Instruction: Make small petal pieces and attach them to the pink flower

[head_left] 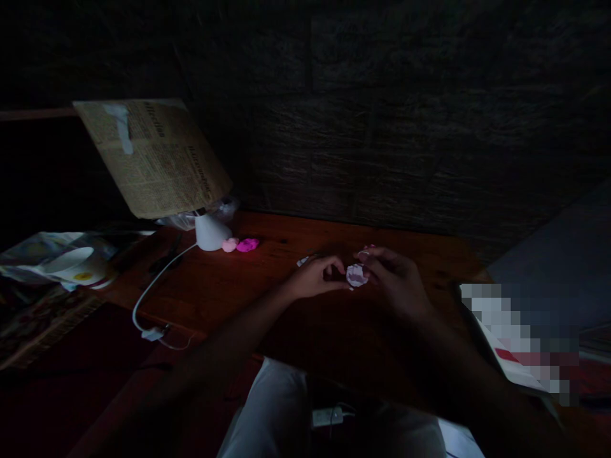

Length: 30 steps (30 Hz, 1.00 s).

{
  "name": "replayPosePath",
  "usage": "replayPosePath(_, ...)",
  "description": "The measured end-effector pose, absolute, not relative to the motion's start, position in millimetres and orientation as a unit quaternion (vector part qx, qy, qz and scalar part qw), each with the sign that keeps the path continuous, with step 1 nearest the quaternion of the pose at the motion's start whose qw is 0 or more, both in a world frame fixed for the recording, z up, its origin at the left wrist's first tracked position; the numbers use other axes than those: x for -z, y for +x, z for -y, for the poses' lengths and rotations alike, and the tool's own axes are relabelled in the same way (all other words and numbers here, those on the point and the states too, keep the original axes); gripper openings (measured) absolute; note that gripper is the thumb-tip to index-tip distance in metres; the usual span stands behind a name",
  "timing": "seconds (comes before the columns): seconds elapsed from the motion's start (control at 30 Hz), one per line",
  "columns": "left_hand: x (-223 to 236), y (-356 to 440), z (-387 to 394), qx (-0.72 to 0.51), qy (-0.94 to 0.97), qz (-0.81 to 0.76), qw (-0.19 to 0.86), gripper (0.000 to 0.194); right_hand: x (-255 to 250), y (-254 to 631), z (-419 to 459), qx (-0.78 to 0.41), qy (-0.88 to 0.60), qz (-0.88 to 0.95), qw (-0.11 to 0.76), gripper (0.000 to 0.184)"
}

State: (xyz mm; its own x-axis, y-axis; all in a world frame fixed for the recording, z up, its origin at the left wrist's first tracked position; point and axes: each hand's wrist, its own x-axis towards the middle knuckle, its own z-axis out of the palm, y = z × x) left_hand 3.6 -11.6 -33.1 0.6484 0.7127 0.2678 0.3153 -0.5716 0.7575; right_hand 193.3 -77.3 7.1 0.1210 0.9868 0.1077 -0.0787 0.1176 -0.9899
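Note:
My left hand (317, 277) and my right hand (394, 280) meet over the dark wooden table (267, 292). Both pinch a small pale pinkish-white lump (356, 275) between their fingertips, held just above the tabletop. The fingers of each hand are curled in around it. What the lump is made of I cannot make out in the dim light. A small pale scrap (303, 261) lies on the table just left of my left hand.
A white lamp base (210, 232) with a newspaper shade (153, 156) stands at the back left, its white cable (153, 292) trailing to the table's edge. A light pink lump (230, 245) and a magenta lump (247, 245) lie beside it. A bowl (71, 261) sits far left. Papers (506, 356) lie right.

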Motion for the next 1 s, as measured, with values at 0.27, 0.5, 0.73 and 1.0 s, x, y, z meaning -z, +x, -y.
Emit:
replayPosePath(0.27, 35, 8, 14, -0.28, 0.822, -0.312, 0.386, 0.034, -5, 200, 73, -0.453, -0.492, 0.408, 0.622, 0.028)
replayPosePath(0.5, 30, 3, 14, -0.25, 0.827, -0.318, 0.391, 0.03, -7, 199, 72, -0.472, -0.489, 0.416, 0.604, 0.027)
replayPosePath(0.73, 34, 5, 14, -0.238, 0.839, -0.323, 0.367, 0.028, -8, 205, 69, -0.485, -0.488, 0.396, 0.608, 0.032)
replayPosePath(1.0, 34, 7, 14, -0.228, 0.848, -0.316, 0.359, 0.025, -20, 219, 68, -0.418, -0.51, 0.398, 0.638, 0.027)
